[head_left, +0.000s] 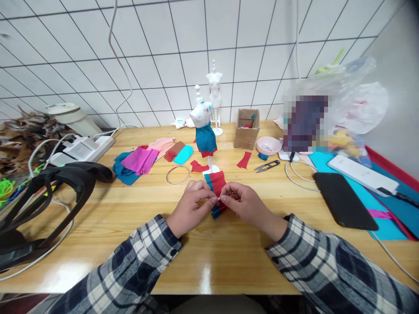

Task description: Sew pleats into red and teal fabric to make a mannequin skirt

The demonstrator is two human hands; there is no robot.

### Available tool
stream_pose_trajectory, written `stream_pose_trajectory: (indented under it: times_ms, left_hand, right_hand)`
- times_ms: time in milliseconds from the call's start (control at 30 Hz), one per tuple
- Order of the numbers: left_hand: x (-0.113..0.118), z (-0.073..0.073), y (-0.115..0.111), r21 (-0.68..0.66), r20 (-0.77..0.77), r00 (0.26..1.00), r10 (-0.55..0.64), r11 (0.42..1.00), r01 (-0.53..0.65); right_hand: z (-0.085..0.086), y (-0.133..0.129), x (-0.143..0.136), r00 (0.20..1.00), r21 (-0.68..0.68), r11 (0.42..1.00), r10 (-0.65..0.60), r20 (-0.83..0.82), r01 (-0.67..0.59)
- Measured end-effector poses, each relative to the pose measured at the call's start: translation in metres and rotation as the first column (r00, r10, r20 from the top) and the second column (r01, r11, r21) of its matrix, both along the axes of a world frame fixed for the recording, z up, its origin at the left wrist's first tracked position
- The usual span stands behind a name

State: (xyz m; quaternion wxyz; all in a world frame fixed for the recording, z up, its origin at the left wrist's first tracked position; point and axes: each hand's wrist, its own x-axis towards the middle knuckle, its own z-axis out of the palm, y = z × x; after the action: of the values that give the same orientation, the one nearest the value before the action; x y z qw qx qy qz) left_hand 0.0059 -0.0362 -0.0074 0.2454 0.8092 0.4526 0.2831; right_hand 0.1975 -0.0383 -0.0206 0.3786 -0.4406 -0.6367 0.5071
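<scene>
A piece of crinkled red and blue crepe paper (218, 178) lies just in front of the white base of a dress form. My left hand (194, 203) pinches at the paper's left side, thumb and forefinger closed together. From the other side my right hand (244, 203) pinches it too, and the fingertips of both hands nearly meet over the red part. Anything small between the fingertips is hidden. Behind them stands a small white dress form (201, 114), tilted in view, wearing a blue skirt (205, 138) with a red hem.
A second dress form (214, 87) stands behind. Thread snips (267, 166), a pink bowl (269, 145), a cardboard box (246, 131) and red scraps (244, 160) lie around. Coloured sheets (140, 159) and a wire ring (177, 175) are left; a black phone (345, 199) and cables right; a black headset (62, 209) far left.
</scene>
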Motion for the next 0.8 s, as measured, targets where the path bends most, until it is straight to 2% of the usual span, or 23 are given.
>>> stream_pose_trajectory:
  times_ms: [133, 233, 300, 367, 433, 533, 667, 800]
  left_hand:
    - [0.000, 0.000, 0.000, 0.056, 0.023, 1.000, -0.011, 0.998, 0.010]
    - [0.000, -0.001, 0.001, 0.014, 0.076, 0.997, 0.005, 1.000, -0.006]
    - [-0.001, -0.002, 0.002, -0.045, 0.114, 0.993, 0.035, 0.999, -0.030]
    - [-0.002, -0.003, 0.003, -0.105, 0.154, 0.986, 0.063, 0.993, -0.048]
    - [-0.003, -0.003, 0.004, -0.155, 0.198, 0.977, 0.073, 0.987, -0.042]
    - [-0.003, -0.003, 0.002, -0.201, 0.255, 0.966, 0.033, 0.979, 0.020]
    - [-0.004, -0.005, -0.001, -0.198, 0.288, 0.957, -0.039, 0.975, 0.100]
    - [-0.003, -0.005, -0.002, -0.171, 0.215, 0.975, -0.062, 0.980, 0.100]
  right_hand:
    - [0.000, 0.000, -0.001, 1.000, -0.030, 1.000, 0.000, 0.004, 0.000]
    - [0.001, 0.001, 0.001, 0.996, 0.006, 0.998, -0.057, 0.061, 0.057]
    - [0.001, 0.002, 0.004, 0.979, 0.136, 0.981, -0.157, 0.132, 0.139]
    - [0.003, 0.002, 0.008, 0.945, 0.352, 0.923, -0.245, 0.216, 0.159]
    - [0.005, 0.000, 0.011, 0.917, 0.544, 0.836, -0.274, 0.289, 0.078]
    - [0.007, -0.004, 0.012, 0.894, 0.645, 0.762, -0.245, 0.375, -0.062]
    - [0.006, -0.007, 0.010, 0.860, 0.663, 0.741, -0.264, 0.437, -0.110]
    - [0.005, -0.007, 0.011, 0.825, 0.655, 0.738, -0.264, 0.499, -0.160]
